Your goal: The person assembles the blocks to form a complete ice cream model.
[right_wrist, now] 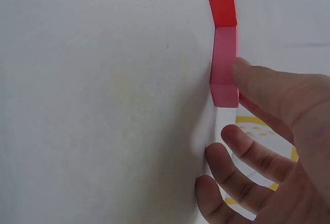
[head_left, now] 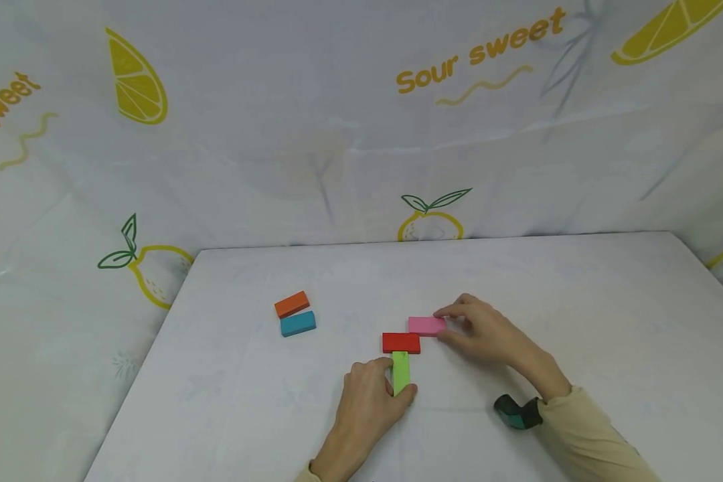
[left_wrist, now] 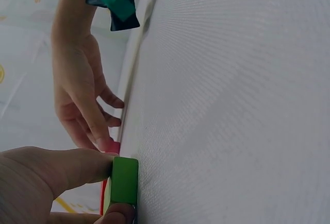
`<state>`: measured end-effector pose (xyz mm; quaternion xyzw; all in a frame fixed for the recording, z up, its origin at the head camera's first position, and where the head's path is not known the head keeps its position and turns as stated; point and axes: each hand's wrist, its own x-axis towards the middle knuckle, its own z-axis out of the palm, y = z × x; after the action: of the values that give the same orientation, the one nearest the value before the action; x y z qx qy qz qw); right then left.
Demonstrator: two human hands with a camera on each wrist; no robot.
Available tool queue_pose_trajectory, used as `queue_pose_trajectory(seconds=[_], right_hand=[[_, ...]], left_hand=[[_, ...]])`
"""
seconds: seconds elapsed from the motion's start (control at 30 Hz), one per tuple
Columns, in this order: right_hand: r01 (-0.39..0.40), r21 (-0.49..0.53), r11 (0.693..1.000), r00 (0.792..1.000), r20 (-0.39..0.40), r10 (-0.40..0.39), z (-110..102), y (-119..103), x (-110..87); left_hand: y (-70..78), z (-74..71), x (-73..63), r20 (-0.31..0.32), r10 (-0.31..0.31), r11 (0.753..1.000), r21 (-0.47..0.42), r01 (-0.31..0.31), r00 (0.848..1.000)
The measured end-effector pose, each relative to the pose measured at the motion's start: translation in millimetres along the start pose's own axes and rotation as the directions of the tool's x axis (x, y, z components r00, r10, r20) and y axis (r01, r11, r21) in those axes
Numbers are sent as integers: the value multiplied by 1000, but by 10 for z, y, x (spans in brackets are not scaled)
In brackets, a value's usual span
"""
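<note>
My left hand (head_left: 367,396) pinches a light green block (head_left: 400,372) between thumb and fingers. Its far end meets the near side of a red block (head_left: 401,343), which lies crosswise on the table. A pink block (head_left: 425,326) lies just behind the red one and to its right, touching or nearly touching it near the corner. My right hand (head_left: 488,335) grips the pink block's right end; in the right wrist view the thumb presses on the pink block (right_wrist: 225,62) while the other fingers hang loosely curled below. The left wrist view shows the green block's end face (left_wrist: 125,180).
An orange block (head_left: 292,304) and a blue block (head_left: 298,324) lie close together on the left of the white table (head_left: 229,375). Behind the table hangs a white cloth (head_left: 265,134) with lemon prints. A dark wrist strap (head_left: 518,412) sits by my right sleeve.
</note>
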<state>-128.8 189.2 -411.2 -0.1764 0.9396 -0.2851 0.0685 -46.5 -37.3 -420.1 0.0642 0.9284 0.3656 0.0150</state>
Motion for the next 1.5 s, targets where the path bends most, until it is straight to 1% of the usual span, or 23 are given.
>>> queue_pose_trajectory(seconds=[0.3,1.1,1.5], right_hand=[[14,21,1000,1000,18,-15,17,-11,15],[22,12,1000,1000,10,-22,104,-128,72],[29,49,998,999,11,-30,109,-96,62]], left_hand=[[4,-7,-3,-2,-1,1000,-3,1,1000],[0,-5,6,-7,17,1000,11,-17,1000],[2,4,15,-3,6,1000,6,-6,1000]])
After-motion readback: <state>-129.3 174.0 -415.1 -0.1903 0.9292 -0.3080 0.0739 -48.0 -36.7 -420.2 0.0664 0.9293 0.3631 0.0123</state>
